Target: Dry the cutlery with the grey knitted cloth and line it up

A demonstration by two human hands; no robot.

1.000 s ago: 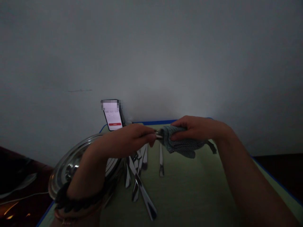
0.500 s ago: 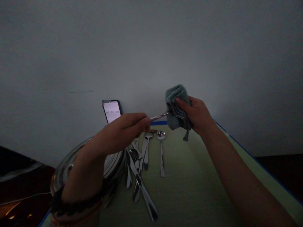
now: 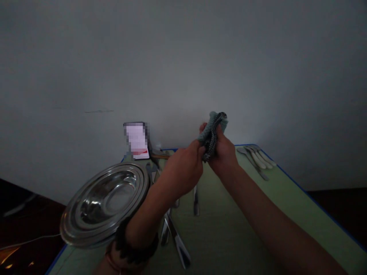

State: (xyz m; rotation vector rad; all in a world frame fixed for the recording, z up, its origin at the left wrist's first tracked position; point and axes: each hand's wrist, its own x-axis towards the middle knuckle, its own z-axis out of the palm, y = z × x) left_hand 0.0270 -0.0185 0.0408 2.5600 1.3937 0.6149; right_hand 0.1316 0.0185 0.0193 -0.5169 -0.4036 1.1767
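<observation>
A green cloth with a black-and-white patterned edge [image 3: 213,128] is bunched up in my right hand [image 3: 225,154], whose fingers are closed around it. My left hand [image 3: 185,166] is closed right against the cloth's lower left side. The piece of cutlery seen in it earlier is now hidden by the fingers and cloth, so its kind cannot be made out. Below my left forearm lie metal pieces of cutlery [image 3: 178,242], partly covered by the arm. One more handle [image 3: 196,202] lies just to their right.
Stacked shiny metal bowls [image 3: 129,214] stand at the table's left edge. A phone [image 3: 137,139] leans against the wall behind them. Several pieces of cutlery [image 3: 259,158] lie side by side at the far right. Blue tape borders the green tabletop [image 3: 229,229].
My left hand has moved right, up to the cloth, uncovering the bowls. My right hand has shifted slightly left, turning and squeezing the cloth tighter. The cutlery at the far right now shows.
</observation>
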